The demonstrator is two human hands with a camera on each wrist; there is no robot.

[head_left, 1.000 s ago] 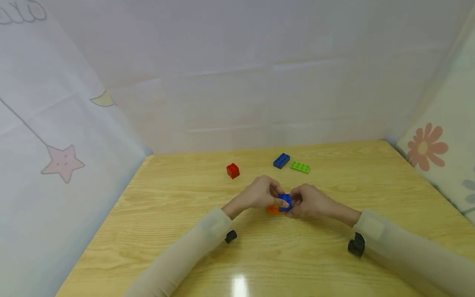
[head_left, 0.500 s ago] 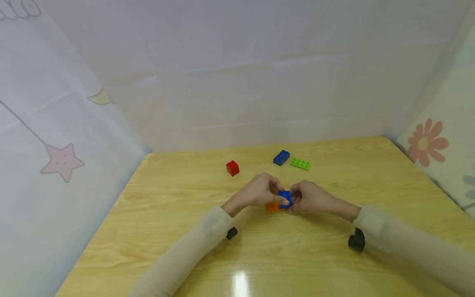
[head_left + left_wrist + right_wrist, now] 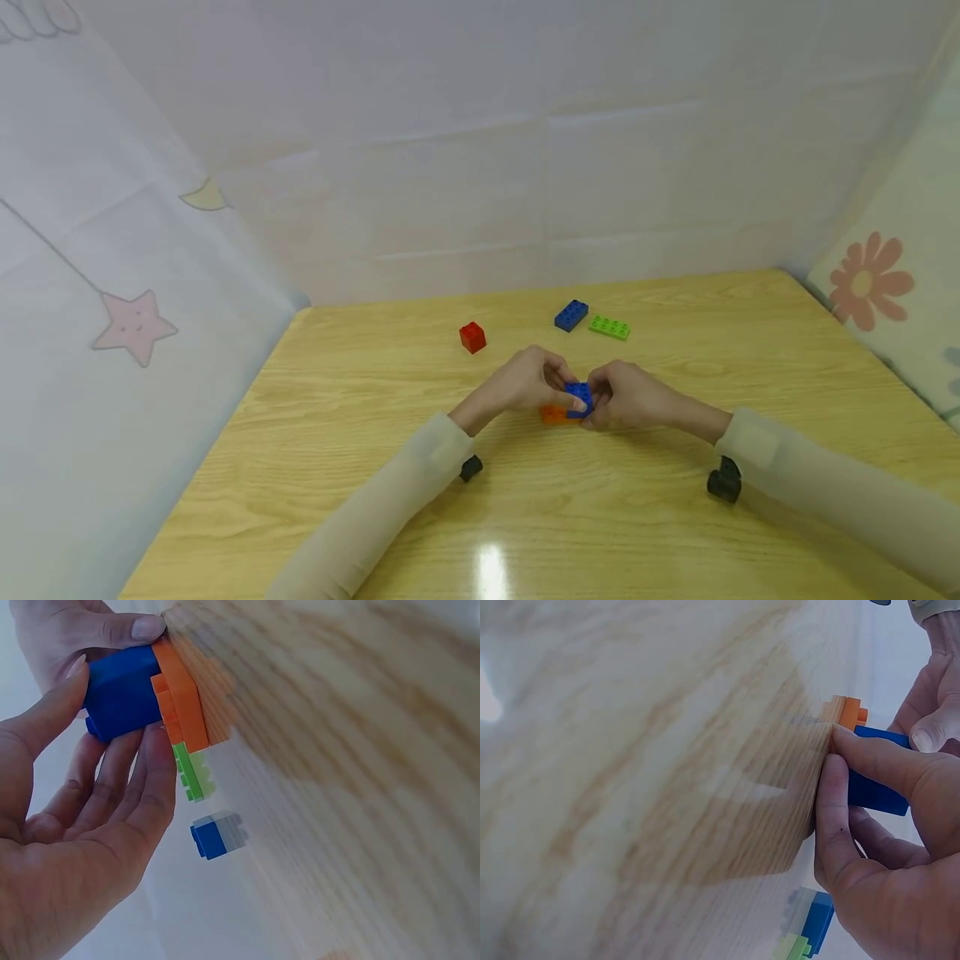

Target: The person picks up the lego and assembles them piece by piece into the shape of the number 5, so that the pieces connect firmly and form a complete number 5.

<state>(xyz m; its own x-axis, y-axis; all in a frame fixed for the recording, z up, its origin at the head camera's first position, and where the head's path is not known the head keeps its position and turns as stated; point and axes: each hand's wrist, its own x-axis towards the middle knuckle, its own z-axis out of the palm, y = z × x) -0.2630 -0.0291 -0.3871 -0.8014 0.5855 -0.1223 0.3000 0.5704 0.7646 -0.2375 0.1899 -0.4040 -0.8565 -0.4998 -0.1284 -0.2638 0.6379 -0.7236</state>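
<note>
A blue brick [image 3: 579,390] stands on the left-centre of the table, set on top of an orange brick [image 3: 555,415] whose left end sticks out with studs showing. My left hand [image 3: 525,383] pinches the blue brick between thumb and fingers, as the left wrist view shows too. From the other side, my right hand [image 3: 633,396] grips the right end of the orange brick low by the tabletop, thumb in front. Its thumb and fingers hide that end in the right wrist view. Whether the two bricks are fully pressed together I cannot tell.
Beyond the hands lie a red brick [image 3: 472,337] on the left, a second blue brick [image 3: 572,315] and a flat light green brick [image 3: 610,327]. The wooden table [image 3: 585,517] ends at patterned cloth walls. A light reflection shines near the front.
Both hands keep their hold on the bricks and have hardly moved. The head view has shifted slightly; the other bricks lie where they were.
</note>
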